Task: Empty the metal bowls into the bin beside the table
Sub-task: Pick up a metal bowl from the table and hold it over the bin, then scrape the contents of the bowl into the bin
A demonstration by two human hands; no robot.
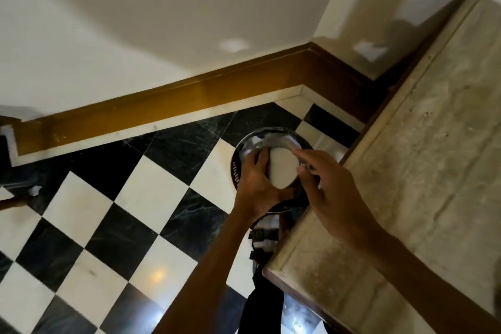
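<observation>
A metal bowl (pixel 282 168) is held tilted on its side over the bin (pixel 235 171), its pale round face turned toward me. The bin is round and black with a perforated wall and a shiny rim, and stands on the floor against the table's edge. My left hand (pixel 254 192) grips the bowl from the left and below. My right hand (pixel 328 192) reaches in from over the table, fingertips pinching the bowl's right rim. Whether anything is inside the bowl is hidden. White scraps show inside the bin behind the bowl.
A beige marble table (pixel 423 171) fills the right side, its corner near the bottom middle. Black straps and dark cloth (pixel 264 241) hang below that corner. The black-and-white checkered floor (pixel 135 211) spreads to the left, bounded by a brown skirting board (pixel 189 97).
</observation>
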